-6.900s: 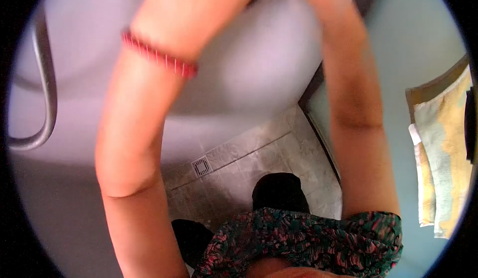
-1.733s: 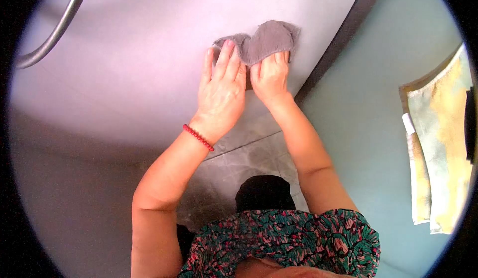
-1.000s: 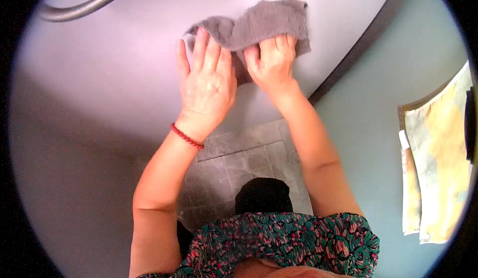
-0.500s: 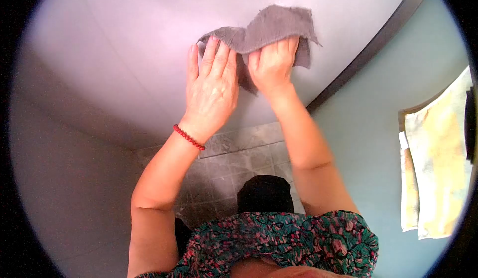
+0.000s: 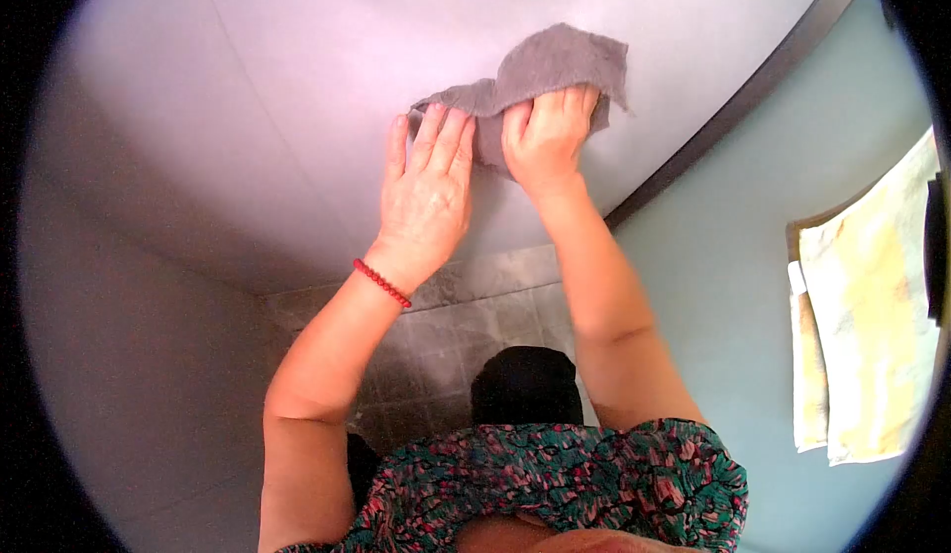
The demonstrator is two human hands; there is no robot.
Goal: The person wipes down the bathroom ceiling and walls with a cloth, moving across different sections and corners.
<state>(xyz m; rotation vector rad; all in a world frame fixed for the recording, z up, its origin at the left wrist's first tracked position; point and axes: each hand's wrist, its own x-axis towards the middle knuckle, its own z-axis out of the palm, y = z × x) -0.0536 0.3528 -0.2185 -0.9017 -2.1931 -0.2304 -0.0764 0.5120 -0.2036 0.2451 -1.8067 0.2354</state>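
A grey cloth [image 5: 560, 63] lies against the pale wall panel [image 5: 327, 78], its upper edge folded over and its right corner hanging loose. My left hand [image 5: 426, 182], with a red bead bracelet at the wrist, rests on the cloth's left end; the fingers are stretched out and slightly spread, their tips on the fabric. My right hand [image 5: 550, 142] is closed on the cloth's right part, the fingertips hidden under the fold and the thumb alongside. Part of the cloth hangs down between the two hands.
A dark strip [image 5: 733, 107] edges the panel on the right, beside a blue-green wall [image 5: 703, 256]. Yellow and pale towels [image 5: 872, 305] hang at the far right. Below is a grey tiled floor [image 5: 456, 325]; a darker grey wall [image 5: 158, 355] stands at left.
Both hands and the cloth sit slightly lower in view than half a second ago. The metal hose or bar at the top left has left the view. Earlier, the arms reached higher.
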